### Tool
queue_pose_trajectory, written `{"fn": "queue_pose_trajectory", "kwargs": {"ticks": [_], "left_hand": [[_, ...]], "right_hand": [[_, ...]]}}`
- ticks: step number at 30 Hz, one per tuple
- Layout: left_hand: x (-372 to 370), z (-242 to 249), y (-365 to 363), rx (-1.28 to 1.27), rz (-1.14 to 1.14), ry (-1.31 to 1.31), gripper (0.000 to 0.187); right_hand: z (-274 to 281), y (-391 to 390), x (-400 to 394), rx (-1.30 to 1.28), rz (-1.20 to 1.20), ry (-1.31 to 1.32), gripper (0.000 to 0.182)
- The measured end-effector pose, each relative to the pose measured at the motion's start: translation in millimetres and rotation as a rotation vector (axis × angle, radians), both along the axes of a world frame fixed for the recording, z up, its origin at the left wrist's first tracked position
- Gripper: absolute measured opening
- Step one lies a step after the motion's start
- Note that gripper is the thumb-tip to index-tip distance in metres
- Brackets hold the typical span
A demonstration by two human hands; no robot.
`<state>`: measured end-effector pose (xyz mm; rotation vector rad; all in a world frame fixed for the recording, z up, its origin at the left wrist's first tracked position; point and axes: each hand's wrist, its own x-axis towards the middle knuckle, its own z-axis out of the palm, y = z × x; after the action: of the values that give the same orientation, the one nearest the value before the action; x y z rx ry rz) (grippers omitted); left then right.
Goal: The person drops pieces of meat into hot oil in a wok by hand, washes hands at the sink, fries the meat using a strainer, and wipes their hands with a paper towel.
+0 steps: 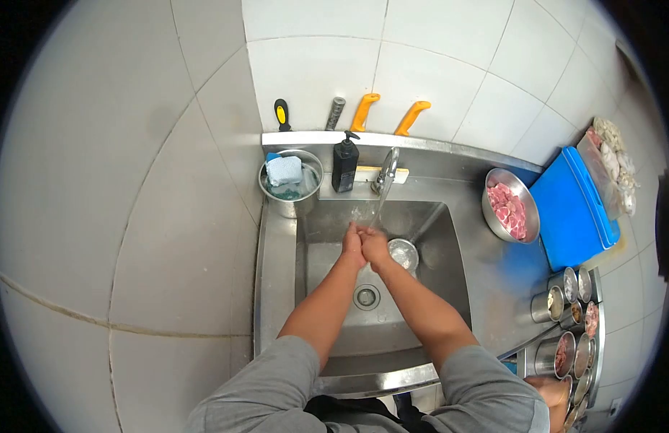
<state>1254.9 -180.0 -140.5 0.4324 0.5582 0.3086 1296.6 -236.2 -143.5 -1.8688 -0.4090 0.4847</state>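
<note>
Touching beneath the faucet (385, 173): left hand (351, 247), right hand (375, 246).
Fingers' opening cannot be told; the faucet's long axis is pointed toward them.

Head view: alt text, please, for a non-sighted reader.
A person's left hand and right hand meet under running water from a tap in a steel sink. A round metal container sits beside them; a black pump bottle stands near the tap, a bowl of raw meat to the right.

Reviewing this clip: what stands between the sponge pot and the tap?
In the head view, a black pump bottle stands between the pot and the tap, with part of a pale strip between bottle and tap.
</note>
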Motion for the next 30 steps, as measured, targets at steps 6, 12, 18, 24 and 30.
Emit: {"fn": "queue_pose_trajectory", "kwargs": {"ticks": [6,12,18,24,30], "left_hand": [[-21,27,-7,-0.249,-0.088,-0.236,0.079],[-30,27,-1,-0.493,0.121,-0.212,0.091],[-27,11,-28,0.044,0.117,-0.166,0.069],[-49,10,-16,1.575,-0.162,0.321,0.049],[-49,42,-16,1.983,-0.479,0.396,0.074]], "right_hand": [[-13,-2,24,-0.051,0.129,-0.097,0.034],[20,-9,-12,0.422,-0.022,0.836,0.034],[-1,-11,15,0.104,0.026,0.399,0.028],[38,-16,19,0.222,0.131,0.635,0.019],[1,-3,18,0.288,0.266,0.372,0.023]]}}
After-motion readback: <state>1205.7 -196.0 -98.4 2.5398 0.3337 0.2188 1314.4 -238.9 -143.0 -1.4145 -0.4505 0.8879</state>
